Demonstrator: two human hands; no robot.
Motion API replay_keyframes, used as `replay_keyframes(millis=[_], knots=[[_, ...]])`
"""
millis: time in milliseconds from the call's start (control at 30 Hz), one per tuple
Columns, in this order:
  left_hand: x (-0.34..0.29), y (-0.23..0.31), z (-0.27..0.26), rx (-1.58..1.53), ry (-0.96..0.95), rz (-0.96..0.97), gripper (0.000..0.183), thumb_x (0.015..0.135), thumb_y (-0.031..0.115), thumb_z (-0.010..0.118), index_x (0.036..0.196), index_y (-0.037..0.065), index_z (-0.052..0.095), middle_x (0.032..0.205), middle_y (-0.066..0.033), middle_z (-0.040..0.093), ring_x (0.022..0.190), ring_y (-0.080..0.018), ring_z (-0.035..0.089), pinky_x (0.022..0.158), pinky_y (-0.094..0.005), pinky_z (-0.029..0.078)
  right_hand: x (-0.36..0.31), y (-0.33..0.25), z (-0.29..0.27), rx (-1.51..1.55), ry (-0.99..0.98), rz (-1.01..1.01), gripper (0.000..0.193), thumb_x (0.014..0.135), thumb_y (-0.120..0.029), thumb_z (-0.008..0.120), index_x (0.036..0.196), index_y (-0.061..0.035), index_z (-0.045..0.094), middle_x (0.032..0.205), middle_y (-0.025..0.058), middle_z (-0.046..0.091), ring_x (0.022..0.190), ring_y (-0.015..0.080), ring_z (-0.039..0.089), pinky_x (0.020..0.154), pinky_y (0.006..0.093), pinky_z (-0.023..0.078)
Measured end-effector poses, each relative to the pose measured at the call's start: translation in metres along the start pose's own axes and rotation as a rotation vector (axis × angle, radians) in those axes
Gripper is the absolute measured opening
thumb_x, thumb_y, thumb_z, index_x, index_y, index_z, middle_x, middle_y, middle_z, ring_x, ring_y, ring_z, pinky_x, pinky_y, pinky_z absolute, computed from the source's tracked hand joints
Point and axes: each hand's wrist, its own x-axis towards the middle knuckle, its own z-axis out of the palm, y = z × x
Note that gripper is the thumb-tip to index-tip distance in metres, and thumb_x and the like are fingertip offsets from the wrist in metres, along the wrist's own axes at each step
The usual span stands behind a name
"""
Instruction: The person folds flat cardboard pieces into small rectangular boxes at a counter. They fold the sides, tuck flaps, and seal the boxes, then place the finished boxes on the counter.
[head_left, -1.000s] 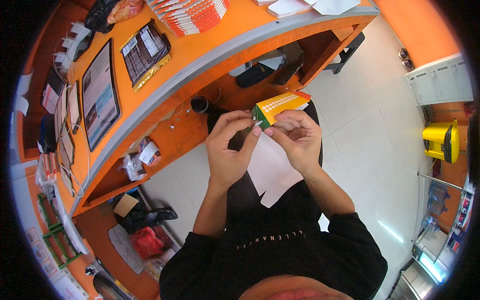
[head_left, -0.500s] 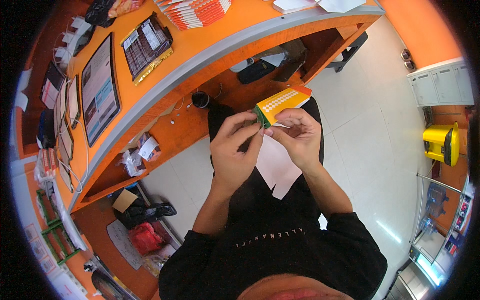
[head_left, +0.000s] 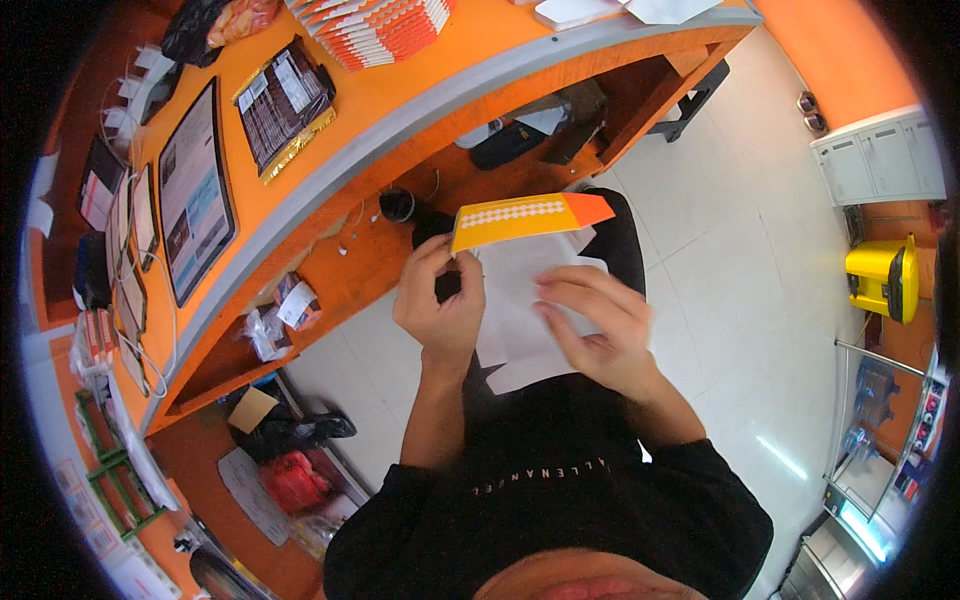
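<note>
Right hand [head_left: 605,330] withdrawn, fingers parted over the white panel [head_left: 510,275] of the yellow-and-orange carton [head_left: 515,218]; left hand [head_left: 437,308] pinches its left end, apparently now the sole grip.

With the dial centred between our hands, we have the carton [head_left: 525,219] at 12 o'clock, our left hand [head_left: 440,305] at its 8 o'clock corner and our right hand [head_left: 605,330] apart, toward its 5. Our counter [head_left: 365,115] sweeps from 8 to 1, bearing a screen [head_left: 195,200] at 10, a packet [head_left: 285,108] between 10 and 11, and a stack of card [head_left: 385,28] at 11. Lockers [head_left: 875,162] stand at 2, a bin [head_left: 882,280] at 3, a rack [head_left: 868,482] at 4.
</note>
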Motion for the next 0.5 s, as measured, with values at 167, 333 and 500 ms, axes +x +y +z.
replay_keyframes(millis=[167, 333, 500], knots=[[-0.017, -0.017, 0.002, -0.275, -0.040, -0.171, 0.019, 0.080, -0.008, 0.075, 0.096, -0.005, 0.064, 0.099, -0.0189, 0.071, 0.082, -0.0181, 0.073, 0.070, -0.0262, 0.060, 0.010, 0.003, -0.027, -0.318, 0.086, 0.234, 0.031, 0.079, -0.001, 0.078, 0.108, 0.0004, 0.066, 0.096, 0.0115, 0.067, 0.082, 0.0281, 0.069, 0.071, 0.0346, 0.056], [-0.031, -0.013, 0.006, -0.357, -0.126, -0.376, 0.038, 0.084, -0.002, 0.076, 0.118, -0.004, 0.059, 0.114, -0.0172, 0.065, 0.104, -0.0186, 0.066, 0.086, -0.0302, 0.056, 0.019, 0.031, -0.025, -0.539, -0.108, 0.184, 0.041, 0.082, -0.003, 0.070, 0.123, -0.0032, 0.063, 0.095, 0.0111, 0.061, 0.087, 0.0280, 0.065, 0.072, 0.0369, 0.057], [-0.047, 0.041, 0.003, -0.697, -0.251, -0.537, 0.072, 0.091, 0.007, 0.073, 0.149, 0.001, 0.031, 0.123, -0.0140, 0.055, 0.123, -0.0206, 0.052, 0.103, -0.0359, 0.043, 0.020, 0.027, -0.001, -0.699, -0.184, 0.161, 0.054, 0.083, -0.008, 0.065, 0.137, -0.0154, 0.060, 0.102, 0.0073, 0.055, 0.092, 0.0246, 0.061, 0.068, 0.0323, 0.059]])
